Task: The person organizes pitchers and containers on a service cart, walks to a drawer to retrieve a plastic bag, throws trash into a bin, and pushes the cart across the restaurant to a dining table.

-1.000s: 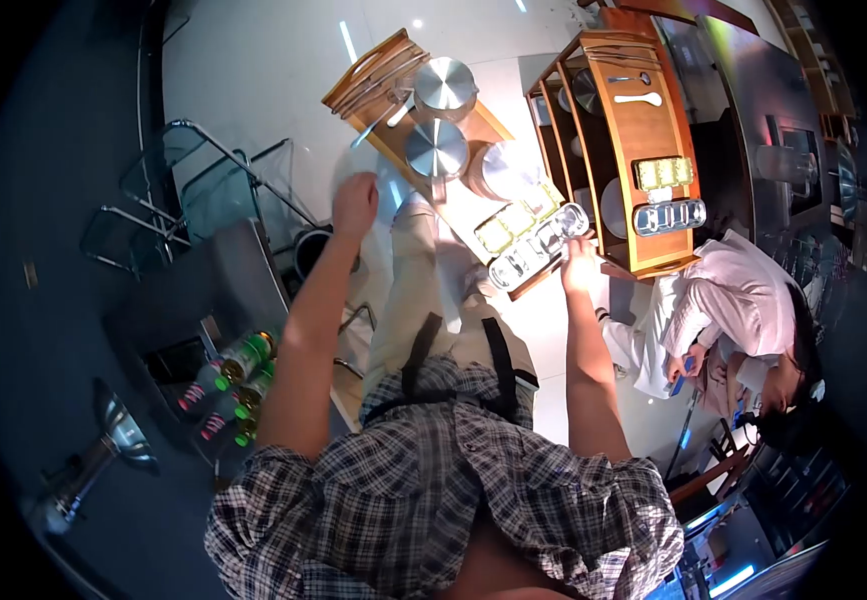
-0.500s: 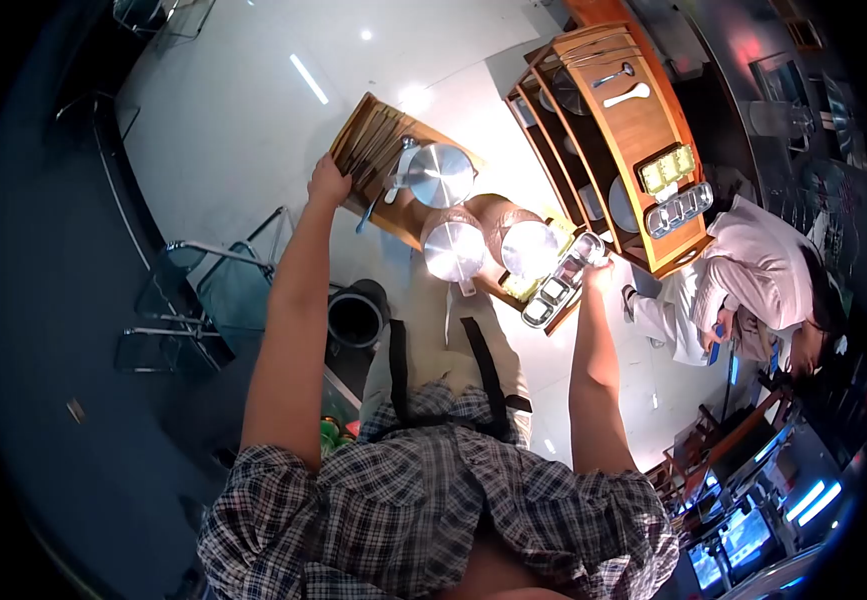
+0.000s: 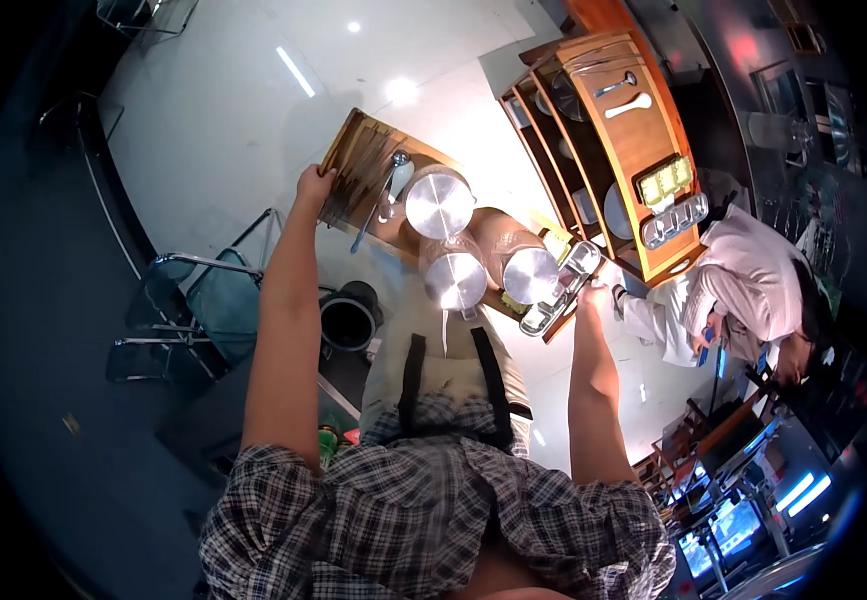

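Note:
My left hand [image 3: 315, 184] is closed round the left end of a wooden tray [image 3: 435, 152], held over the floor in front of me. At its right end, my right hand [image 3: 594, 296] grips the edge beside a sectioned metal condiment holder [image 3: 560, 290]. Three jugs with shiny round tops stand on the tray: one at the back [image 3: 438, 205], one nearer me [image 3: 455, 281], one to the right [image 3: 530, 275]. Near my left hand lie a bundle of thin sticks like chopsticks [image 3: 361, 170], a ladle [image 3: 399, 159] and a white spoon [image 3: 400, 181]. A yellowish sectioned dish [image 3: 555, 243] is partly hidden.
To the right stands a wooden shelf unit [image 3: 643, 145] carrying similar utensils and holders. A person in light clothing [image 3: 753, 270] bends over beside it. A black bin [image 3: 349, 320] and a chair [image 3: 223, 295] are at left; lit screens [image 3: 723, 530] are lower right.
The tray, with the jugs on it, has come slightly lower and closer to my body. Both hands keep their hold. The surroundings have shifted a little as my head moved.

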Available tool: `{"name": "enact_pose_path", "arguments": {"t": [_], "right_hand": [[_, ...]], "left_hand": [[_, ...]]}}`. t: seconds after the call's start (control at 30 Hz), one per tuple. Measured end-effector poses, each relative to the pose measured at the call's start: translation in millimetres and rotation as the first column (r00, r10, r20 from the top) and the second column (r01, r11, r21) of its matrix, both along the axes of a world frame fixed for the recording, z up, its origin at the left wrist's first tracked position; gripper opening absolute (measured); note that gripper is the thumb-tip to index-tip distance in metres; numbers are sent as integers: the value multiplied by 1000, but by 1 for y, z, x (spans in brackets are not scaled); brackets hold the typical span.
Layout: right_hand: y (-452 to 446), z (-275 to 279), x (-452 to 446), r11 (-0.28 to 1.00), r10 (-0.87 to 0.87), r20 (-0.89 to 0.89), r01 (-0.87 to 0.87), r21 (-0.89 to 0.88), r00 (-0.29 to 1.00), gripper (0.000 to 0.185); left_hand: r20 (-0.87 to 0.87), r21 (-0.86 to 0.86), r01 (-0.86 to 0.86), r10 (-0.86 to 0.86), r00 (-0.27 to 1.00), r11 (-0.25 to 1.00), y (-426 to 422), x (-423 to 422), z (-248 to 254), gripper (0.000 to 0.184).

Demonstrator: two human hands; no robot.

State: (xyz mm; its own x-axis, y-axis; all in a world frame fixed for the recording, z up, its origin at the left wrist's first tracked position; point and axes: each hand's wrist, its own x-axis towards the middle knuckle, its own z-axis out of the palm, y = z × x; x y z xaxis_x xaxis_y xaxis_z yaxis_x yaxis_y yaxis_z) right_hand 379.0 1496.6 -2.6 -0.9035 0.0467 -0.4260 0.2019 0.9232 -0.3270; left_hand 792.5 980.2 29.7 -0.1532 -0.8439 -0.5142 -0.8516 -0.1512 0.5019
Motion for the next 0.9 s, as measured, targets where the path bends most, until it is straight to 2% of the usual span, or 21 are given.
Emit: {"name": "enact_pose_path", "arguments": {"t": [0.03, 0.07, 0.13, 0.17, 0.2, 0.27, 0.3, 0.4, 0.47, 0.6, 0.67, 0.7, 0.87, 0.9], "right_hand": [[-7, 3, -2, 994, -25, 22, 22, 109, 999, 35], [-14, 5, -3, 994, -15, 25, 12, 111, 1000, 35], [-47, 38, -2, 999, 15, -14, -14, 49, 1000, 39], [-59, 42, -5, 993, 72, -34, -69, 99, 997, 37], [-65, 38, -12, 993, 118, -31, -118, 7, 992, 34], [-93, 47, -23, 971, 188, -4, -185, 153, 982, 33], [-106, 49, -28, 953, 270, -25, -263, 151, 963, 35], [-154, 60, -35, 910, 311, 6, -300, 287, 950, 37], [-184, 76, -33, 889, 395, 22, -388, 241, 918, 38], [-247, 98, -31, 788, 554, 78, -553, 271, 829, 39], [-270, 92, -36, 732, 665, 11, -655, 185, 746, 33], [-285, 92, -37, 697, 702, 2, -689, 198, 712, 34], [-353, 79, -51, 533, 844, -47, -829, 167, 534, 34], [-367, 76, -56, 475, 879, -44, -867, 151, 474, 41]], "left_hand": [[55, -5, 11, -10, 998, 1000, 3, 9, 4, 37], [111, -5, 19, -19, 994, 1000, 9, 18, 8, 36], [111, -11, -31, 32, 993, 999, 28, 48, 0, 36], [101, -24, -67, 69, 993, 997, 32, 59, -1, 36], [99, -27, -77, 80, 992, 997, 36, 64, 5, 36], [90, -64, -111, 117, 989, 992, 46, 79, 19, 36], [92, -64, -128, 134, 987, 990, 49, 88, 21, 36], [186, -67, -161, 171, 968, 985, 64, 110, 26, 36], [219, -21, -319, 315, 923, 948, 74, 123, 34, 37], [214, -56, -386, 389, 896, 921, 104, 144, 64, 38], [226, -73, -466, 470, 853, 882, 119, 155, 68, 38], [228, -78, -494, 498, 837, 866, 127, 160, 68, 38], [215, -176, -564, 591, 778, 807, 166, 174, 75, 39], [197, -264, -557, 610, 768, 787, 173, 168, 82, 39]]}}
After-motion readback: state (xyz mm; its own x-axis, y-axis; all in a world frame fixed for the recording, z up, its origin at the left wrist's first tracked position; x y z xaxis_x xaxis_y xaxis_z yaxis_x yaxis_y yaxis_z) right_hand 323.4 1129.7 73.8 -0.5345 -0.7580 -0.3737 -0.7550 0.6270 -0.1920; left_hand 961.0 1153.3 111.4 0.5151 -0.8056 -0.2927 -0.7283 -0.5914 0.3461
